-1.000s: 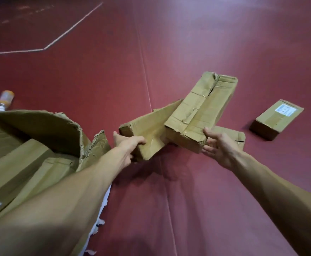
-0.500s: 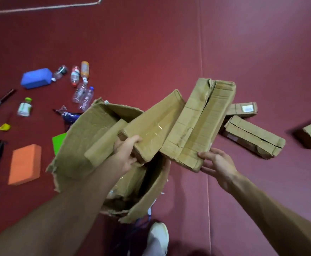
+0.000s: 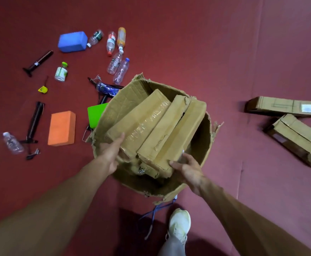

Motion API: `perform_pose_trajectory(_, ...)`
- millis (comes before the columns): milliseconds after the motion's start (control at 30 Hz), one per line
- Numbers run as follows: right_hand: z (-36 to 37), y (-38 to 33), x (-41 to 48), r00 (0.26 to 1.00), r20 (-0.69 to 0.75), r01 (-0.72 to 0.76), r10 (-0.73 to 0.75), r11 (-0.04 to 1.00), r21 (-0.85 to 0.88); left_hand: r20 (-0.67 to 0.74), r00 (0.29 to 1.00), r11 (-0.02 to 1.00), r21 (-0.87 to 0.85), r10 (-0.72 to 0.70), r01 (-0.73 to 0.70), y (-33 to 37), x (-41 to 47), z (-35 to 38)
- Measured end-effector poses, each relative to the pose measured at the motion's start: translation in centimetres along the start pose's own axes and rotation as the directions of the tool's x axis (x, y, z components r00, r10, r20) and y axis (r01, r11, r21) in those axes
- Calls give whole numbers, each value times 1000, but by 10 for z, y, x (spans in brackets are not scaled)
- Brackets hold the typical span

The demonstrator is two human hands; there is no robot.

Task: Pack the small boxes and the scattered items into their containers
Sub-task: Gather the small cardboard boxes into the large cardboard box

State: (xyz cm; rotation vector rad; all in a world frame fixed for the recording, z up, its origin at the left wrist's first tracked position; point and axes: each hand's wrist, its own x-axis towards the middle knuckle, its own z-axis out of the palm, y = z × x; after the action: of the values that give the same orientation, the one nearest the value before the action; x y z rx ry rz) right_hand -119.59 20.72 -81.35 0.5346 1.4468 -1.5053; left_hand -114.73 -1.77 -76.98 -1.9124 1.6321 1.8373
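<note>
Both hands grip small boxes inside the torn carton (image 3: 125, 97): left hand (image 3: 109, 154) closed on a taped box (image 3: 141, 117), right hand (image 3: 189, 169) on a creased box (image 3: 176, 133). Bottles (image 3: 117, 65) and foam blocks (image 3: 61, 128) lie at ten o'clock, two more boxes (image 3: 283, 106) at three.

Soft, even light from overhead falls on the red floor (image 3: 188, 43) in front of me, with glare only on the shiny tape of the box (image 3: 143, 124) I hold. A dark shadow pools by my shoe (image 3: 179, 223). The wide lens bends the edges, and my forearms look slightly blurred.

Bare forearms, no sleeves; white sneaker (image 3: 179, 223) w/ grey trouser leg (image 3: 172, 248).
</note>
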Motion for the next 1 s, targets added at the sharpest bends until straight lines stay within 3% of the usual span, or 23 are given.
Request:
perform_pose_trajectory(67, 5, 4, 2, 1000, 21, -11, 13, 993, -118, -47, 999, 996, 93, -2, 6, 1, 4, -4)
perform_pose_trajectory(200, -15, -2, 3, 991, -131, -23, -24, 938, -345, -43, 990, 949, 294, 133, -115, 10, -14, 10)
perform_pose_trajectory(367, -77, -53, -8, 979, -198, -24, -53, 930, -368, 195, 963, 862, 439, 186, -255, 38, -50, 76)
perform_pose_trajectory(500, -146, -101, -20, 956, -259, 47, -138, 943, -328, 383, 908, 790, 497, 171, -358, 54, -91, 168)
perform_pose_trajectory(733, -301, -183, -35, 928, -286, 154, -238, 945, -287, 561, 810, 635, 565, 172, -527, 59, -165, 369)
perform_pose_trajectory(867, -405, -209, -34, 907, -346, 104, -239, 925, -366, 624, 775, 562, 609, 97, -561, 65, -194, 469)
perform_pose_trajectory(1000, -501, -220, -25, 861, -461, 19, -213, 920, -391, 632, 765, 476, 640, 121, -604, 69, -203, 551)
